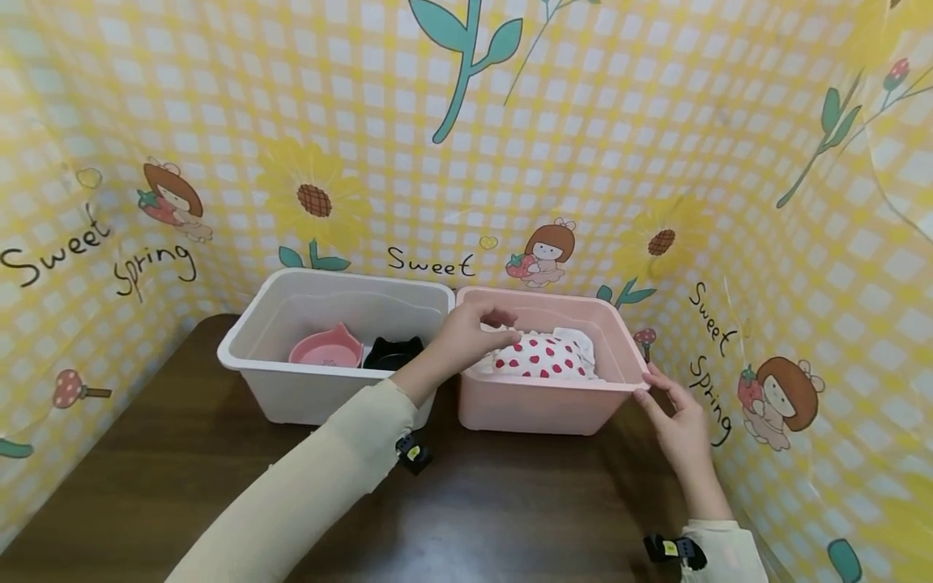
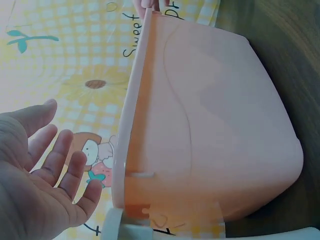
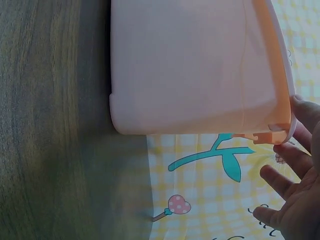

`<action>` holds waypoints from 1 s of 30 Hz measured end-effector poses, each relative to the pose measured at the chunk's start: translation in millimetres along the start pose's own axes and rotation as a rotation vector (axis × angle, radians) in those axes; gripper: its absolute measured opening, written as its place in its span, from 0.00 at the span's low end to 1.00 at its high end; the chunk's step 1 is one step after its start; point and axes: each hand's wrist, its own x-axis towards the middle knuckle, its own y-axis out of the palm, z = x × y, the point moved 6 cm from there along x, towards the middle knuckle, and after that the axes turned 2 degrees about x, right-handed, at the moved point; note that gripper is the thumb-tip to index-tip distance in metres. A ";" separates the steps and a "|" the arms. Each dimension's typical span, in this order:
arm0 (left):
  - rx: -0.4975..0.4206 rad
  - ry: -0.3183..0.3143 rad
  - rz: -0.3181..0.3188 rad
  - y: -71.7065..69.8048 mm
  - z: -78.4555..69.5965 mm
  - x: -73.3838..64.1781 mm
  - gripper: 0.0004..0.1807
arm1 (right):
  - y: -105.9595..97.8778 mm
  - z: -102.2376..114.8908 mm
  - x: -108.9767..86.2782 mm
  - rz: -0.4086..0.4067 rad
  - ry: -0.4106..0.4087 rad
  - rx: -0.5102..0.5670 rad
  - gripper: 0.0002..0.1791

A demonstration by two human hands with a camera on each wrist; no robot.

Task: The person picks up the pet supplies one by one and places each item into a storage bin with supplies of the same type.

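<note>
A pink storage bin (image 1: 539,409) stands on the table, and a white cloth item with red strawberry-like spots (image 1: 545,356) lies inside it. My left hand (image 1: 470,334) hovers over the bin's left part, its fingers loosely bent and holding nothing. From the left wrist view, that hand (image 2: 42,175) is beside the rim with its fingers apart. At the bin's front right corner, my right hand (image 1: 681,421) pinches the rim between thumb and fingers. The right wrist view shows its thumb (image 3: 306,111) on the rim and fingers beneath.
Left of the pink bin, a grey-white bin (image 1: 291,394) stands close against it. It holds a pink cat-eared bowl (image 1: 328,346) and a black cat-eared bowl (image 1: 394,354). A yellow checked cloth (image 1: 408,186) hangs behind and at both sides of the brown table (image 1: 474,518).
</note>
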 end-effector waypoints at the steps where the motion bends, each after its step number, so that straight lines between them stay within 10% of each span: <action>1: -0.009 -0.010 -0.004 -1.4 1.7 -1.3 0.16 | -0.6 0.3 0.0 -0.007 -0.003 -0.010 0.18; 16: -0.065 -0.032 -0.017 -11.0 -2.7 -14.3 0.14 | -1.2 1.6 -1.4 -0.033 0.035 -0.072 0.17; 30: -0.076 -0.028 -0.012 -26.8 -4.4 -31.9 0.14 | -6.2 17.3 -7.1 -0.070 -0.106 -0.112 0.14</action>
